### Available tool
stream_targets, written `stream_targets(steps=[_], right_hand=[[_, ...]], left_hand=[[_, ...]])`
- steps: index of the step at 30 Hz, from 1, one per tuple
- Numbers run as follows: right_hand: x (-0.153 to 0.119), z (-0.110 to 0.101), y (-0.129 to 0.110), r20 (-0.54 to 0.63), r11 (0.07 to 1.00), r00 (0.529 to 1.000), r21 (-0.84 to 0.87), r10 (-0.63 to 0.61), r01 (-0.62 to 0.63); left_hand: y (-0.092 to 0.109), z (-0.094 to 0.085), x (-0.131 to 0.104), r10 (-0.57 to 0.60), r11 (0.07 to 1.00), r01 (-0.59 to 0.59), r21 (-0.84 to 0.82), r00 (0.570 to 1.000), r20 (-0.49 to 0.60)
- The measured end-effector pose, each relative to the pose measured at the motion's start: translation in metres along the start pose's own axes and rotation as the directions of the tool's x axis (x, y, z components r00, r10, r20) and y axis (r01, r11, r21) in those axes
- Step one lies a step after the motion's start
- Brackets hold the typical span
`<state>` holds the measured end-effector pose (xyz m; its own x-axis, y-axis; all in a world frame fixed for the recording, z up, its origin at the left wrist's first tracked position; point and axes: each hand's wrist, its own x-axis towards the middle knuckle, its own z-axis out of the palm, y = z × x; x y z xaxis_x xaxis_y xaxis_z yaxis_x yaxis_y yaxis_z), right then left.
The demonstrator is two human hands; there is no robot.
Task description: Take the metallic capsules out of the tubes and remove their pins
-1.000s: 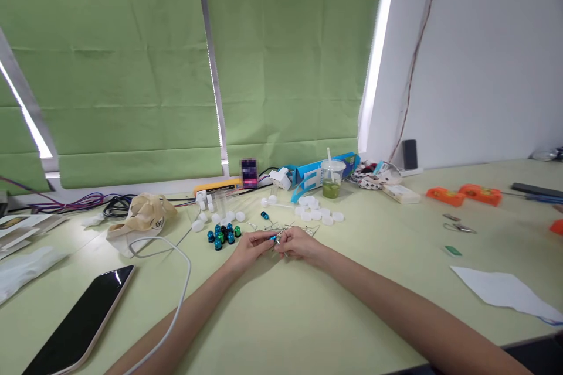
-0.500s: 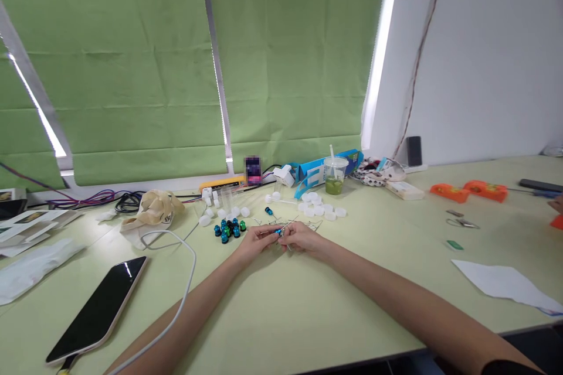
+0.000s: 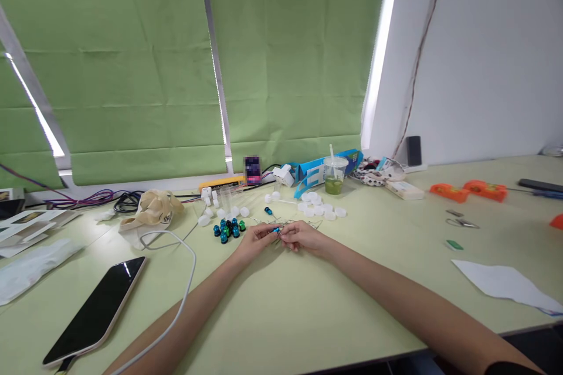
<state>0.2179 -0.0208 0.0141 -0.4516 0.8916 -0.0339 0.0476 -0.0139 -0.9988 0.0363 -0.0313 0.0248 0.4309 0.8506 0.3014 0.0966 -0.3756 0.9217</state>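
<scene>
At the middle of the table my left hand [image 3: 254, 242] is closed on a small shiny blue piece [image 3: 276, 230], pinched between thumb and fingers. My right hand [image 3: 304, 235] meets it there, its fingertips pressed together against the piece's right side. Whatever sits in that right pinch is too small to make out. Thin metallic sticks [image 3: 314, 225] lie behind the right hand, partly hidden by it. Left of my hands stands a cluster of small blue and green knob-like pieces [image 3: 227, 231] with dark bases. One more blue piece [image 3: 268, 210] lies apart, beyond my fingers.
White round caps [image 3: 317, 209] and a clear cup of green drink [image 3: 334, 179] stand behind my hands. A large phone [image 3: 97, 310] lies front left, with a white cable [image 3: 190, 281] crossing over my left forearm. Orange tools [image 3: 484, 190] and white paper [image 3: 505, 282] are at right.
My right hand has turned slightly at the blue piece; the thin rod that stuck out between the hands no longer shows clearly. Another person's hand has left the right edge.
</scene>
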Motion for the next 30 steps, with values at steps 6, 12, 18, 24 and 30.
stream_targets(steps=[6,12,18,24,30], right_hand=[[0.000,0.004,0.001,-0.105,1.000,0.994,-0.020,0.016,-0.018],[-0.002,0.010,-0.004,-0.186,0.999,0.982,-0.033,0.022,-0.028],[0.000,0.012,-0.002,-0.210,0.999,0.978,-0.032,0.008,-0.015],[0.002,0.009,0.004,-0.203,0.999,0.979,-0.049,-0.034,0.024],[0.004,0.007,0.006,-0.213,0.999,0.977,-0.047,-0.017,0.007]], left_hand=[[0.002,0.001,-0.001,0.003,0.999,-0.002,0.048,1.000,-0.031],[-0.002,0.002,0.001,0.044,0.996,-0.043,0.080,0.999,-0.013],[-0.003,0.003,0.002,0.058,0.978,-0.050,0.202,0.998,-0.034],[-0.002,0.005,0.001,0.075,0.969,-0.069,0.235,0.997,-0.018],[-0.002,0.003,0.001,0.093,0.951,-0.092,0.294,0.996,0.012]])
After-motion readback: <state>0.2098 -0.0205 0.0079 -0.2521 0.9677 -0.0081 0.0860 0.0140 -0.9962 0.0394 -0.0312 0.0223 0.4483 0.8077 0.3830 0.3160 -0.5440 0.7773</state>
